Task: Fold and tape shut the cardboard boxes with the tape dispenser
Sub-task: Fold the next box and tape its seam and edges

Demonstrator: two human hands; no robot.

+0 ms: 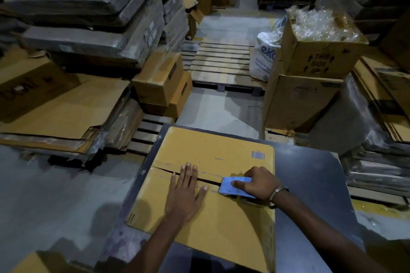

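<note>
**Blue dispenser sits at the right end of the box seam**

A large flat-topped brown cardboard box (213,184) lies on a dark grey table (310,184), its two top flaps folded down so that they meet along a seam running left to right. The seam gapes a little toward the left and no tape can be made out on it.

The person's left hand (185,193) lies flat on the box top with fingers straight and slightly spread, the fingertips reaching across the seam and the thumb out to the right, pressing the flaps down. It holds nothing.

The right hand (257,184) grips a blue plastic tape dispenser (234,186), fingers curled over its top and the thumb lying along its near face. The dispenser rests on the box top at the right end of the seam, its blade end pointing left toward the other hand, the two hands near each other but apart. A metal bracelet (277,193) circles the right wrist.

Beyond the table, a wooden slatted pallet (219,60) lies on the concrete floor. To the right stands an open brown carton heaped with clear plastic wrap (321,46) on top of another box, with a white printed sack (265,55) beside it. On the left are stacks of flattened cardboard sheets (62,108).
</note>
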